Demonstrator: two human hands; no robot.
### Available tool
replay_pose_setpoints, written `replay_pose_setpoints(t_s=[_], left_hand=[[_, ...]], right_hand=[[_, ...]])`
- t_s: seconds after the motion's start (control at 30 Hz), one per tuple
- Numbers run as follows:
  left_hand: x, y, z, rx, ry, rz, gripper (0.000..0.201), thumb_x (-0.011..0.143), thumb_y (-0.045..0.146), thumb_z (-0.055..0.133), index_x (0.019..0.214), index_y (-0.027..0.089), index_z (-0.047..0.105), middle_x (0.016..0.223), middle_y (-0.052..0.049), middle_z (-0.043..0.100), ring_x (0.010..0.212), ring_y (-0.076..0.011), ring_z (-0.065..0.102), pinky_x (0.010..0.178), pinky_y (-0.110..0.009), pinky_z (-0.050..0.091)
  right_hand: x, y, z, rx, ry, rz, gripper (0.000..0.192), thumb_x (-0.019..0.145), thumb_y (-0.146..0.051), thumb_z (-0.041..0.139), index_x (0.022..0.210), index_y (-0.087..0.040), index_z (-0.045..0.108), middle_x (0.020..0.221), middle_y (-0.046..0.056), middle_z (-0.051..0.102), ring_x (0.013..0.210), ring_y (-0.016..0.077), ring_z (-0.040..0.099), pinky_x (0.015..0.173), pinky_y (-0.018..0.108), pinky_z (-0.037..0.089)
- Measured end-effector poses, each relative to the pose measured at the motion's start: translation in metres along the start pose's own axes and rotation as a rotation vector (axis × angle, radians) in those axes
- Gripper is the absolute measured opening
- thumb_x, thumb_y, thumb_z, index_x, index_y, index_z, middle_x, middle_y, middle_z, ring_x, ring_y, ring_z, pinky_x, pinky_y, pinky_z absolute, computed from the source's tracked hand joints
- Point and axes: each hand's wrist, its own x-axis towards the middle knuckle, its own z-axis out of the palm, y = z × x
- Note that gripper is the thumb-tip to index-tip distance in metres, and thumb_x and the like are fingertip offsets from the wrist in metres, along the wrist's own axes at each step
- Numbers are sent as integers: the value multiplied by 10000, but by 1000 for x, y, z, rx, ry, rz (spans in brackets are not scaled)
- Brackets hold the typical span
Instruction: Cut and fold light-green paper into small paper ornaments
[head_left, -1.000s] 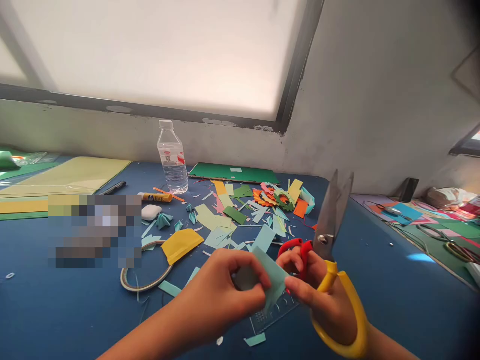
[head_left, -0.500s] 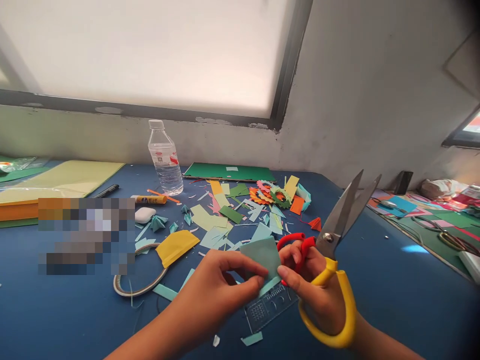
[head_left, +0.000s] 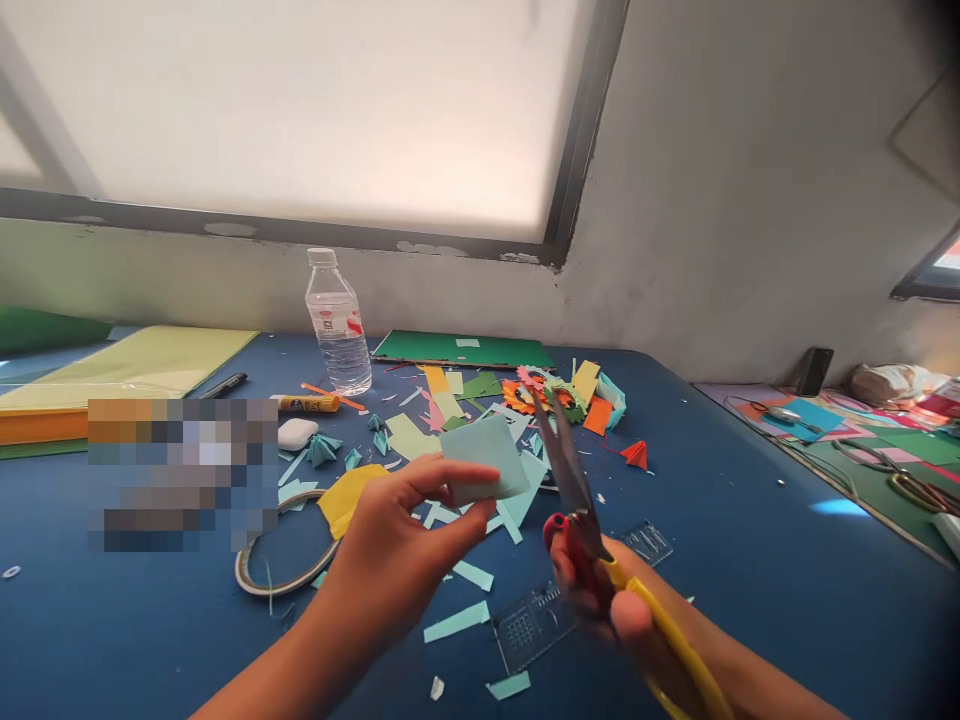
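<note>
Between the thumb and fingers of my left hand (head_left: 405, 540) is a light blue square of paper (head_left: 484, 450), raised above the scraps. My right hand (head_left: 630, 610) is wrapped round a pair of scissors (head_left: 570, 470) with a red and a yellow handle. Its blades point up and away, slightly parted, to the right of the paper and apart from it. Beneath my hands lies a clear plastic stencil ruler (head_left: 529, 630), partly covered by my right hand. Light blue paper strips (head_left: 457, 622) are scattered beside it.
A water bottle (head_left: 337, 335) stands at the back left, near a glue stick (head_left: 309, 403). A tape ring (head_left: 244, 570) and yellow paper (head_left: 349, 497) lie at left. Paper scraps and flower-like paper rings (head_left: 525, 392) cover the middle. A green board (head_left: 465, 349) lies behind.
The scissors have turned from pointing up-right to up-left, blades closer together. My right hand has left the paper, which my left hand alone now holds, a little further left.
</note>
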Motion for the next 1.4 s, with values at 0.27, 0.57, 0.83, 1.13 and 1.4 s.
replay_pose_setpoints(t_s=[0.27,0.57,0.83,1.13,1.4], left_hand=[[0,0,-7,-103,207,69,149,664,239,719,811,241,742,747,14,714,726,-162,642,639,-230,491],[-4,12,-5,-135,314,16,208,709,234,680,910,201,721,782,-2,725,801,-183,670,646,-223,513],[-5,7,-10,-120,289,58,245,731,299,625,936,210,727,810,-16,735,828,-208,664,831,-314,483],[-7,10,-4,9,288,174,130,736,271,635,769,238,756,709,22,715,681,-161,648,663,-231,521],[-10,7,0,20,180,260,154,734,182,631,768,254,763,673,27,703,650,-134,624,582,-184,497]], right_hand=[[1,-22,4,-303,-112,101,753,572,-908,300,783,-196,423,691,-35,414,599,115,318,527,246,253],[6,-21,6,-341,-99,126,764,544,-923,282,737,-196,413,670,-33,417,593,118,311,523,255,237],[6,-20,5,-373,-80,148,764,540,-933,280,711,-196,392,638,-44,356,578,114,273,512,249,221],[4,-7,6,-276,-70,166,797,515,-939,338,810,-208,458,715,-6,499,622,144,390,535,255,276],[2,5,9,-188,65,142,567,629,-759,581,832,-232,527,676,10,568,669,203,556,594,274,415]])
